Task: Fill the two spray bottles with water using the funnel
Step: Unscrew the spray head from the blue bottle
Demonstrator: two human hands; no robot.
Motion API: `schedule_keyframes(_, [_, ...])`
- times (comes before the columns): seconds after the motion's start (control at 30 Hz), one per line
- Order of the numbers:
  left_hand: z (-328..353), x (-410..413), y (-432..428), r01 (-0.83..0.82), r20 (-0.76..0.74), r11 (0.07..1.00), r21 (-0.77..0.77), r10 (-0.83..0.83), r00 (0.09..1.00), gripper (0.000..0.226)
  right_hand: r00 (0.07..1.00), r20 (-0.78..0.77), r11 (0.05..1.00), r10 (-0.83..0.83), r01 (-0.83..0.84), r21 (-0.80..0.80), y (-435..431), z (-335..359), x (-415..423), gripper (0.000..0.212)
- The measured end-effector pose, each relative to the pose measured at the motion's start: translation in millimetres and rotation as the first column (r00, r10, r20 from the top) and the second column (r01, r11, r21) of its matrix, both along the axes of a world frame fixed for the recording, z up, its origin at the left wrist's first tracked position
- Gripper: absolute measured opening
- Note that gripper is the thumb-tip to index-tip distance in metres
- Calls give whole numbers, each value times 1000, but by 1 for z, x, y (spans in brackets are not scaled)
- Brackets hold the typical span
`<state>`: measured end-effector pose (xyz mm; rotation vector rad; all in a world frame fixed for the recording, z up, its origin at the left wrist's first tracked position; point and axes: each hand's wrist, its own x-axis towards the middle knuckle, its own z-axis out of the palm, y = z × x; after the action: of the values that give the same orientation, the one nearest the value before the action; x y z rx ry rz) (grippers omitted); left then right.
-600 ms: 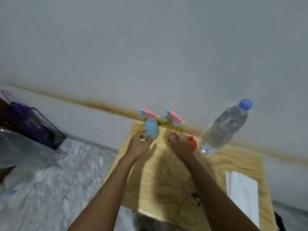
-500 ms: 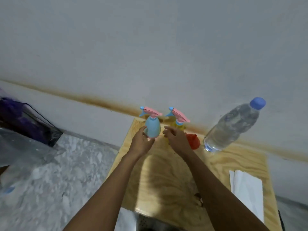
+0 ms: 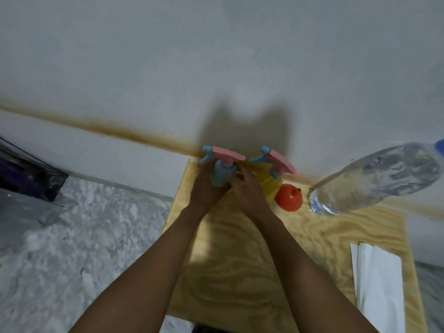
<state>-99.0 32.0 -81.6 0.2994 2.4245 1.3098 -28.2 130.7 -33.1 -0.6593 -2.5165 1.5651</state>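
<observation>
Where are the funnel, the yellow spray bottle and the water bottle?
funnel (image 3: 288, 197): head view, on the orange cone's wall.
yellow spray bottle (image 3: 270, 186): head view, on the yellow body below the pink trigger head.
water bottle (image 3: 374, 181): head view, on the clear body, midway along.

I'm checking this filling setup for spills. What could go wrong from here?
1. Both hands, left hand and right hand, close on the small blue spray bottle; the yellow spray bottle stands right beside the right hand and could be knocked over.
2. The orange plastic funnel lies loose by the yellow bottle, near the large clear water bottle; a nudge might send it rolling.
3. The spray head is still on, so any twist could tip the light bottle.
</observation>
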Motion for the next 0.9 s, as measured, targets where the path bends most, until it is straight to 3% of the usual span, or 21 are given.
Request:
schedule_keyframes(0.13, [1,1,-10,22,-1,999,42,-22,1000,51,1000,-7,999,20,-20,-39,0,2,3,35])
schedule_keyframes(0.33, [38,20,-40,96,-18,966,240,-95,995,68,997,-73,996,40,-45,-72,-2,39,18,41])
schedule_keyframes(0.53, [83,49,-63,274,12,928,253,-286,958,55,981,-189,988,43,-69,-136,-6,80,52,18])
schedule_keyframes(0.7, [107,84,-63,248,-8,901,356,-262,965,68,960,-275,995,-47,19,-103,-15,100,69,5])
schedule_keyframes(0.8, [115,105,-56,245,-54,875,419,-246,968,77,950,-292,990,-109,77,-118,-21,106,76,23])
schedule_keyframes(0.9, [121,113,-53,249,-86,861,443,-235,968,71,937,-320,984,-137,92,-154,-26,113,84,20])
